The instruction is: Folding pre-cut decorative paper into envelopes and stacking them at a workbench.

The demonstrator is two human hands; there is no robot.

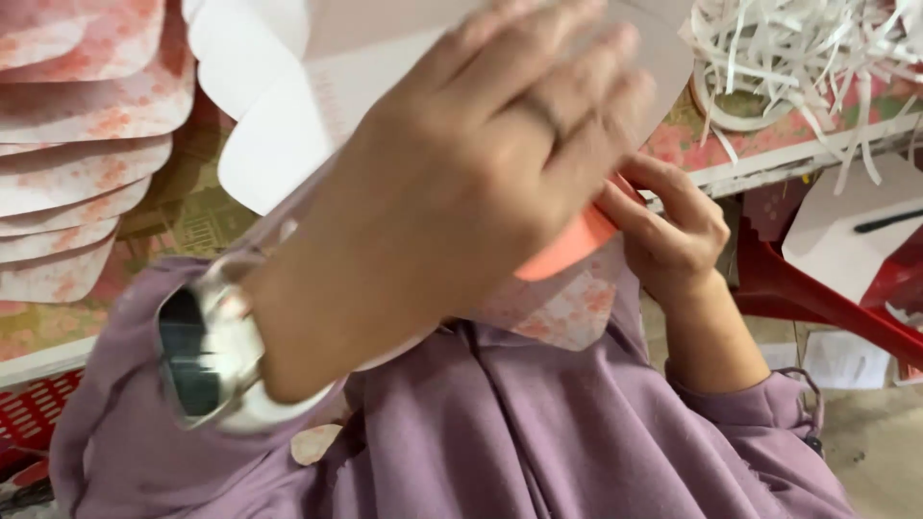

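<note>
The scalloped card blank (288, 125) is gripped by the left hand (471, 183) and pinched by the right hand (673, 226); creasing is risked if squeezed unevenly.

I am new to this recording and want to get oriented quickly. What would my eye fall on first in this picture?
First, the left hand, large and blurred in the middle, lies over a white scalloped card, with a silver wristwatch on its wrist. To its right, the right hand pinches an orange-pink paper piece. A stack of pink floral scalloped cards lies at the left edge, and shredded white paper strips fill the top right corner.
</note>
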